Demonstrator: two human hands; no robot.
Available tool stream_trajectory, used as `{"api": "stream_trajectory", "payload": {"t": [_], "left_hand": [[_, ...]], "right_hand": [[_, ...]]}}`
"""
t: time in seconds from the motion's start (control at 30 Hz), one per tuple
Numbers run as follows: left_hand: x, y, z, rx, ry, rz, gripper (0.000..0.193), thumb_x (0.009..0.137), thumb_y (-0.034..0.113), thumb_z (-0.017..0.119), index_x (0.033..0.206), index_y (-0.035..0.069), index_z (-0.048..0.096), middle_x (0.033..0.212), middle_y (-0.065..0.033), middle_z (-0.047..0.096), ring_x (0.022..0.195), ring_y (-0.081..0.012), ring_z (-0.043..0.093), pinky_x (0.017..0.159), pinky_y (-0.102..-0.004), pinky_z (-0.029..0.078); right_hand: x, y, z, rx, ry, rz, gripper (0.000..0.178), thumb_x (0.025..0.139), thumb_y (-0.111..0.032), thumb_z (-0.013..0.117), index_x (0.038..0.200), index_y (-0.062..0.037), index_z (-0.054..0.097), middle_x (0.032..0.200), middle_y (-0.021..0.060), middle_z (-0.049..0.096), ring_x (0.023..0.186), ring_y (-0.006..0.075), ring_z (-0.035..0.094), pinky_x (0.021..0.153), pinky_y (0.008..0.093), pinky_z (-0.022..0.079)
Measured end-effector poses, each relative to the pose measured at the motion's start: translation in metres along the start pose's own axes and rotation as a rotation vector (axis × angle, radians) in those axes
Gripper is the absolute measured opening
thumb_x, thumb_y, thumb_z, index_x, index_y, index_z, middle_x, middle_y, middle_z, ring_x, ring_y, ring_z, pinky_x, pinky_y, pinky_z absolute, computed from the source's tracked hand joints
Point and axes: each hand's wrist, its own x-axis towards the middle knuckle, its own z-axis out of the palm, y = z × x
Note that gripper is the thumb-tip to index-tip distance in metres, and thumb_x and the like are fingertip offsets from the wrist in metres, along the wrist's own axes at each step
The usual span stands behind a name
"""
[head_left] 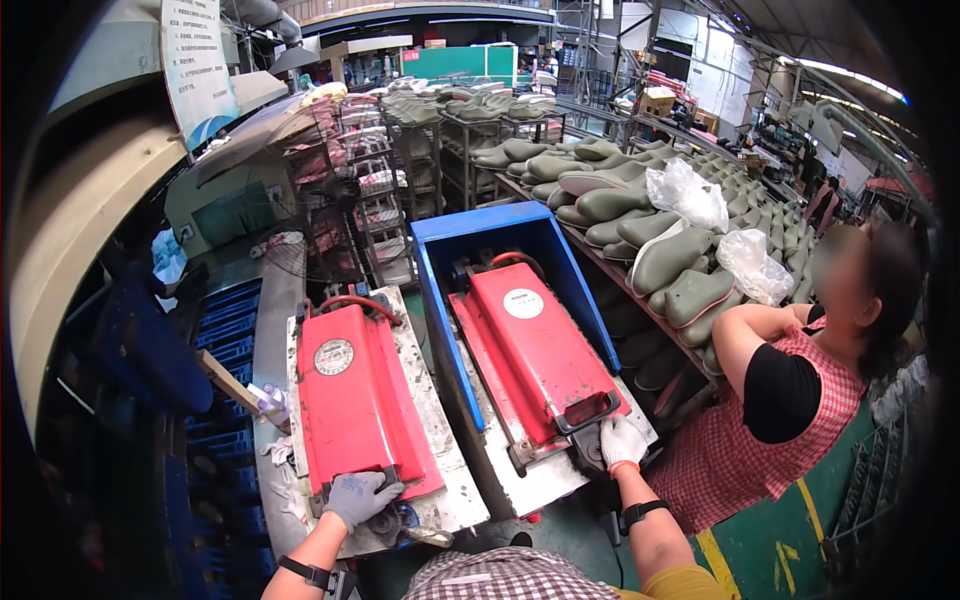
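From where I stood, the two red lids lay lengthwise on their white bases, the left lid [350,390] on the left base [440,465] and the right lid [540,350] on the right base [560,482]. Their near ends faced the person, presumably so that one hand could reach each. The left hand [360,497], in a grey glove, rested on the left lid's near edge, fingers bent over its front; the right hand [622,443], in a white glove, was at the right base's near right corner, just beside the black handle [588,411]. That handle probably spared the fingers from the lid itself. A blue hood [480,222] walled in the right lid's far end and sides, perhaps as a guard. Green shoes [675,262] crowded the table at right, likely kept close for easy reach, with plastic bags [688,192] over them by its left edge.

The left glove hid whatever lay under it, so I couldn't tell whether those fingers gripped anything. The right fingertips were too small to read, closed or not. Whatever was beneath the lids was hidden, and neither of the co-worker's [790,400] hands showed.
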Motion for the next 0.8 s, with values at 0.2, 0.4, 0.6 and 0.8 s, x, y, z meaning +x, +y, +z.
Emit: {"api": "stream_trajectory", "payload": {"t": [0.2,0.4,0.6,0.8], "left_hand": [[0.013,0.009,-0.014,0.078,-0.315,-0.178,0.069,0.09,0.074,0.056,0.088,0.008,0.073,0.093,-0.0172,0.074,0.091,-0.0349,0.071,0.08,-0.0457,0.053],[0.013,0.014,-0.021,0.051,-0.352,-0.228,0.074,0.088,0.077,0.055,0.089,0.006,0.073,0.097,-0.019,0.075,0.094,-0.0357,0.072,0.083,-0.0452,0.054],[0.013,0.016,-0.02,0.034,-0.317,-0.243,0.075,0.086,0.079,0.057,0.083,0.005,0.071,0.093,-0.0192,0.074,0.09,-0.0356,0.071,0.079,-0.045,0.053],[0.014,0.016,-0.017,0.04,-0.307,-0.254,0.075,0.084,0.08,0.058,0.081,0.006,0.07,0.089,-0.0182,0.073,0.086,-0.0353,0.071,0.077,-0.0445,0.053]], "right_hand": [[0.003,0.006,0.009,-0.009,0.039,-0.012,0.042,0.095,-0.044,0.053,0.091,-0.0077,0.073,0.092,0.0238,0.073,0.092,0.0426,0.071,0.083,0.0523,0.054],[0.002,0.005,0.009,-0.03,0.07,-0.011,0.039,0.094,-0.044,0.055,0.09,-0.0096,0.074,0.088,0.0223,0.073,0.087,0.0418,0.072,0.079,0.0522,0.055],[0.002,0.005,0.009,-0.034,0.073,-0.017,0.039,0.094,-0.044,0.056,0.089,-0.01,0.074,0.088,0.0221,0.073,0.086,0.0414,0.072,0.078,0.0524,0.055],[0.003,0.005,0.009,-0.044,0.065,-0.003,0.039,0.093,-0.044,0.055,0.089,-0.0092,0.074,0.088,0.0225,0.073,0.086,0.0418,0.072,0.079,0.052,0.055]]}}
